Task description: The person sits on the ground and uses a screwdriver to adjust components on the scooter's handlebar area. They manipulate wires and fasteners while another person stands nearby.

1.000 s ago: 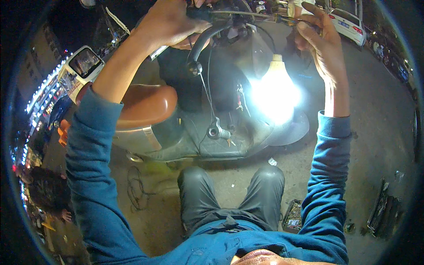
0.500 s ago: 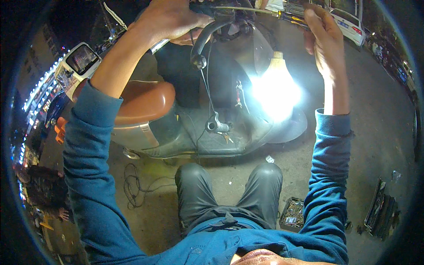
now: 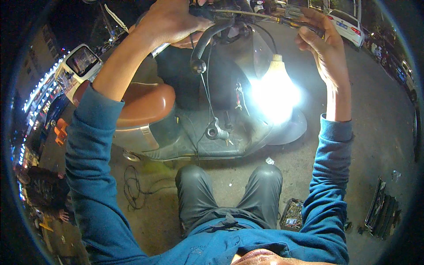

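My left hand [image 3: 170, 22] is raised and closed around the handlebar end of a dark scooter [image 3: 207, 115], just above its black brake lever [image 3: 207, 39]. My right hand [image 3: 320, 42] is held up at the right and grips a screwdriver [image 3: 282, 18] with a yellow and black handle; its long shaft points left toward the handlebar. A loose cable [image 3: 205, 88] hangs from the lever down to a metal fitting [image 3: 214, 131] on the footboard. A bare lit bulb [image 3: 276, 90] glares beside the scooter's front.
The scooter's brown seat [image 3: 141, 104] is at the left. Black wire [image 3: 132, 187] lies coiled on the ground. A small box of parts [image 3: 291, 214] sits by my right knee and a dark ribbed panel [image 3: 382, 207] lies at the far right. Parked cars [image 3: 346, 22] stand behind.
Both hands have shifted slightly upward and toward the handlebar; the screwdriver's shaft now reaches farther left. The scooter and bulb have not moved.
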Tool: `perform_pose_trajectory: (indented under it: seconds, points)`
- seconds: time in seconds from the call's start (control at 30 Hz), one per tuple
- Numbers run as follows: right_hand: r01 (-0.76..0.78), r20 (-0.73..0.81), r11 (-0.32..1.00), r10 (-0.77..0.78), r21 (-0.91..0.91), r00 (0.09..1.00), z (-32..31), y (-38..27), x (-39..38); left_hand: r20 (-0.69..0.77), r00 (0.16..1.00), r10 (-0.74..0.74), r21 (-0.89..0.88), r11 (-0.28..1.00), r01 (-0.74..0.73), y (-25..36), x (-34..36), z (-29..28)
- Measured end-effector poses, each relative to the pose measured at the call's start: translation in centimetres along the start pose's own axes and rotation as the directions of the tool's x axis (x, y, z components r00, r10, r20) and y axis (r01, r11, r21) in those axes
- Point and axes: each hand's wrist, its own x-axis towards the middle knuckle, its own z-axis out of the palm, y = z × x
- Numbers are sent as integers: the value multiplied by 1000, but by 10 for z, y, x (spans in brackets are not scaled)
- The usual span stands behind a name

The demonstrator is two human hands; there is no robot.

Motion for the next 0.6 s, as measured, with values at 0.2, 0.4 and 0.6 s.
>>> perform_pose_trajectory:
  seconds: [0.2,0.4,0.6]
  points:
    - [-35,90,998,30,56,995,-6,0,0,16,996,90,-38,995,-89,-14,8,7]
    - [-212,17,977,213,-32,977,1,-15,0,1,990,141,-102,985,-140,-31,17,22]
    - [28,-66,989,-38,-148,997,19,-30,-6,-140,957,252,-49,964,-261,-34,19,24]
